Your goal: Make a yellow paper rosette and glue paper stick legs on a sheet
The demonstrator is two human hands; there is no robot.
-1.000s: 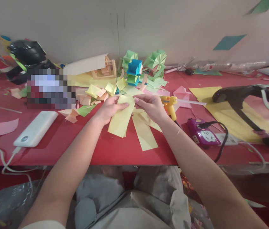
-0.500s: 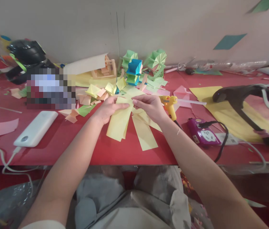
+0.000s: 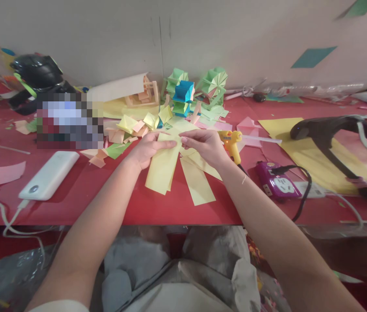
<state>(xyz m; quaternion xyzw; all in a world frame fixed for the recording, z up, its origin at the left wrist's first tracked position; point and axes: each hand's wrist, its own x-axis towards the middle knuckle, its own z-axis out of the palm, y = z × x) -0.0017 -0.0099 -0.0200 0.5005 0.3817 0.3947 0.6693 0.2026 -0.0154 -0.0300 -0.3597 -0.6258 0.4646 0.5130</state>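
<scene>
A folded strip of yellow paper point(image 3: 161, 169) slants above the red table, gripped near its top by my left hand point(image 3: 149, 149), the thumb lying across its face. At the strip's upper right corner, my right hand point(image 3: 204, 146) pinches the paper's edge between thumb and fingertips. Below and to the right, another yellow paper strip point(image 3: 198, 182) rests on the table, with more strips partly under my right hand. Just beyond that hand lies a yellow glue gun point(image 3: 233, 145) with a white glue stick in its back.
Folded paper pieces point(image 3: 126, 124) and green and blue paper ornaments point(image 3: 183, 93) stand behind my hands. On the left is a white power bank point(image 3: 49, 175) with a cable. A purple socket adapter point(image 3: 277, 180) and a black headset-like strap point(image 3: 326, 143) lie right.
Almost nothing differs. The folded yellow strip's lower end has shifted very slightly, and both hands keep their places.
</scene>
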